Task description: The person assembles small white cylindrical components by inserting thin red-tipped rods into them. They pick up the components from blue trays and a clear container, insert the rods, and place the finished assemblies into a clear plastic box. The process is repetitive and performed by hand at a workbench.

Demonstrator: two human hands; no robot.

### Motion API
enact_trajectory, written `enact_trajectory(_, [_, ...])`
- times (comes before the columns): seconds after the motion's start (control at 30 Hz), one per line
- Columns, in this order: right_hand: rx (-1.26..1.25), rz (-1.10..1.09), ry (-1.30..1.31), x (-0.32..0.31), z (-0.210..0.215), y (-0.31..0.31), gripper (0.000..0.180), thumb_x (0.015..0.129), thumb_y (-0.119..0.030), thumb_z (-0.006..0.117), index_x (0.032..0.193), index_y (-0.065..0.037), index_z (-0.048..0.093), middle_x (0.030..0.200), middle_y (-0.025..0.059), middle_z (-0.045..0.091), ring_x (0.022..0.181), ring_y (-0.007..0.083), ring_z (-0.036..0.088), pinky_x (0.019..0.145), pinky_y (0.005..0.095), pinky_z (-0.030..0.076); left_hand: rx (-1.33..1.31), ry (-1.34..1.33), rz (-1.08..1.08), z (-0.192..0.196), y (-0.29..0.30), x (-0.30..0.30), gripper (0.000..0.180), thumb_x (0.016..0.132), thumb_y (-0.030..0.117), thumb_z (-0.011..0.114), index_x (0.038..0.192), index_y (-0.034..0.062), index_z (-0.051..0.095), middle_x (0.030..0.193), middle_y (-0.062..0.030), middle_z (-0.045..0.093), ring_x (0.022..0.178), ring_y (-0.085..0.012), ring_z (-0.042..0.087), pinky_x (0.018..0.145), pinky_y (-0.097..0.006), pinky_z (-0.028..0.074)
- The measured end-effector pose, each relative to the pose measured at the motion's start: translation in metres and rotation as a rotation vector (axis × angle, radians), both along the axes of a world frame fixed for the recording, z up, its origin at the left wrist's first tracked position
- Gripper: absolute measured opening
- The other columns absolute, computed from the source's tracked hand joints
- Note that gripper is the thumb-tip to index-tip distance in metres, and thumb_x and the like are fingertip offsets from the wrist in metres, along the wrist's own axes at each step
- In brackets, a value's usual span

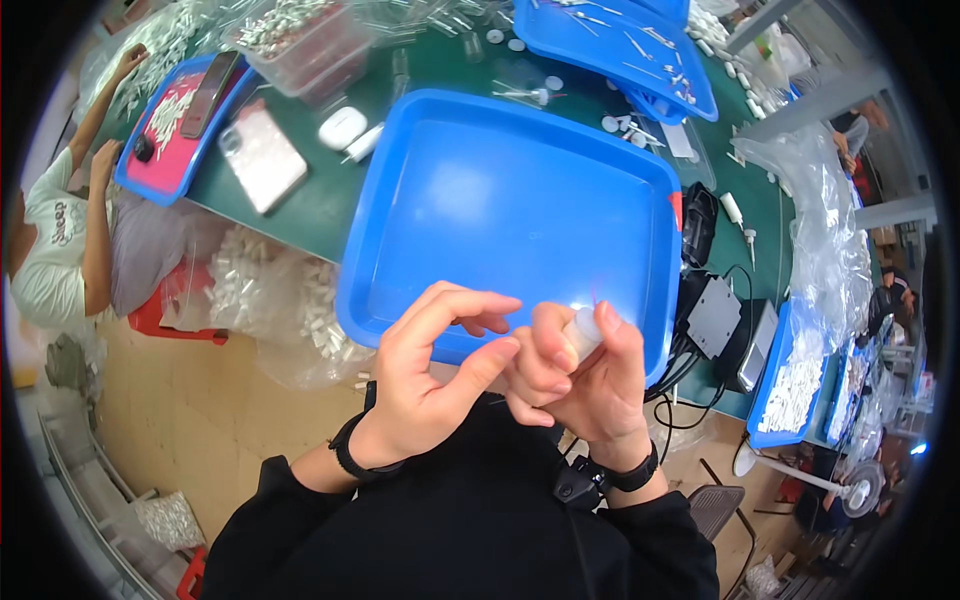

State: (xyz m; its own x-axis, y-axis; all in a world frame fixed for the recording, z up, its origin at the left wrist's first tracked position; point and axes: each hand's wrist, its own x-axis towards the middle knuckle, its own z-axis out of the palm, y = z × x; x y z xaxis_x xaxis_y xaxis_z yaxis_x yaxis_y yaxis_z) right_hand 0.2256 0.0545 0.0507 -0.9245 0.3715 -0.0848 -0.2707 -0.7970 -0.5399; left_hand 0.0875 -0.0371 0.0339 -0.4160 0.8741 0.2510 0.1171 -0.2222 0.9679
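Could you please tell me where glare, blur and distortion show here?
Head view: pale glare inside the blue tray; head view: the white cylinder in the right hand looks soft; head view: black corners, shapes bending toward the rim.

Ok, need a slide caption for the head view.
Right hand gripping a white cylinder, left hand open beside it, at the near edge of a blue tray.

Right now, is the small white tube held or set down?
Held: the right hand is curled around the white tube, which shows partly.
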Motion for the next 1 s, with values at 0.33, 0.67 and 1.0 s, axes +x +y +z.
enact_trajectory(0.33, [0.102, -0.010, 0.029, 0.000, -0.006, 0.000, 0.045, 0.097, -0.047, 0.038, 0.076, -0.008, 0.044, 0.066, 0.0014, 0.039, 0.058, 0.0110, 0.035, 0.054, 0.0268, 0.035, 0.035, 0.016, -0.040, 0.006, 0.003, -0.003, 0.026, 0.080, 0.007, 0.071, 0.104, 0.0000, 0.065, 0.092, -0.0107, 0.063, 0.084, -0.0195, 0.062, 0.075, -0.030, 0.049])
enact_trajectory(0.67, [0.143, -0.031, -0.271, 0.006, -0.012, -0.003, 0.039, 0.099, -0.039, 0.040, 0.113, -0.003, 0.045, 0.086, 0.0031, 0.049, 0.072, 0.0116, 0.048, 0.065, 0.0283, 0.042, -0.114, -0.182, -0.182, 0.004, 0.015, -0.002, 0.026, 0.079, 0.006, 0.074, 0.101, 0.0000, 0.063, 0.109, -0.0121, 0.062, 0.098, -0.0217, 0.063, 0.075, -0.032, 0.055])
enact_trajectory(1.0, [0.292, -0.067, -0.437, 0.032, -0.009, -0.045, 0.048, 0.098, -0.046, 0.038, 0.083, -0.003, 0.052, 0.068, 0.0038, 0.050, 0.058, 0.0108, 0.048, 0.052, 0.0250, 0.044, -0.126, -0.095, -0.227, -0.003, -0.015, 0.024, 0.024, 0.076, 0.005, 0.077, 0.096, 0.0020, 0.064, 0.105, -0.0092, 0.063, 0.091, -0.0139, 0.063, 0.068, -0.026, 0.052])
